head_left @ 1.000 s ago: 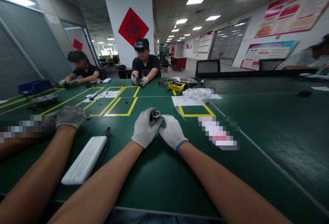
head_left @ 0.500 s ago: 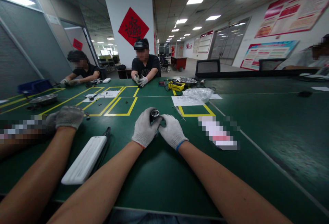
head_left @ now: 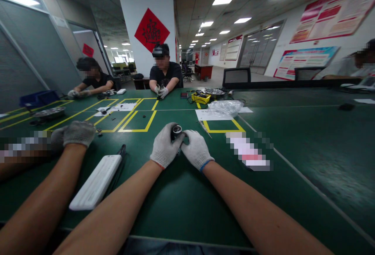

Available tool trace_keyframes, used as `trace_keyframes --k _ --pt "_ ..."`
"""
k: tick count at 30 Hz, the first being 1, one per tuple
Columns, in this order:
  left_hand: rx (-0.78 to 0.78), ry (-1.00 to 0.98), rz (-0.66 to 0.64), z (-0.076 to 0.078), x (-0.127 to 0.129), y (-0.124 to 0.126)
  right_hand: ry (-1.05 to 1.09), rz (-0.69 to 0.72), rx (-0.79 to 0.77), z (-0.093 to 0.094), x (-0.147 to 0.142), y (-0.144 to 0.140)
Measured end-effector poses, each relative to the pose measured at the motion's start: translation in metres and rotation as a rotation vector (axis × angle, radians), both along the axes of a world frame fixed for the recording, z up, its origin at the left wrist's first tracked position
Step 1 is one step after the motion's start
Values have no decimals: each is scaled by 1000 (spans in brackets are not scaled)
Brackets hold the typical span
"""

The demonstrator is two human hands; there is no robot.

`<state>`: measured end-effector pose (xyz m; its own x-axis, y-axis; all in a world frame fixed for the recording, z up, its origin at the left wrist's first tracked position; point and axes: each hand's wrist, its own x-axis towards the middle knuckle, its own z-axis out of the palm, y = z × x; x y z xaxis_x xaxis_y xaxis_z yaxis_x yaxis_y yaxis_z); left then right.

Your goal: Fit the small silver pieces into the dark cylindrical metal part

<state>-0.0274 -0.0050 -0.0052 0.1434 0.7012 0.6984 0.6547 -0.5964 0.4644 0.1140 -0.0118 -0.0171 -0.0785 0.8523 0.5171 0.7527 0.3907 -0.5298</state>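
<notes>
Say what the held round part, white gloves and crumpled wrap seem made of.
Round part: perhaps metal, bright and shiny at its edge; elsewhere dark, possibly plastic.
Gloves: matt knitted fabric, judging by the ribbed texture.
Crumpled wrap: likely plastic film, clear with glossy creases.

left hand point(head_left: 165, 146) curled in a grip, right hand point(head_left: 197, 149) bent toward it, forearms point(head_left: 117, 204) converging

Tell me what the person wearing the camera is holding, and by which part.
The left hand holds a small dark, silvery-rimmed cylinder around its side, the round end exposed. The right hand is close beside it; whether it grips anything cannot be told.
</notes>
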Motion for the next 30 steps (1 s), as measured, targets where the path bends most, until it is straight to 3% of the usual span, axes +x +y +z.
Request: trace_keyframes --k 30 --pt "6 14 -29 0 1 -2 -22 -21 -41 0 0 0"
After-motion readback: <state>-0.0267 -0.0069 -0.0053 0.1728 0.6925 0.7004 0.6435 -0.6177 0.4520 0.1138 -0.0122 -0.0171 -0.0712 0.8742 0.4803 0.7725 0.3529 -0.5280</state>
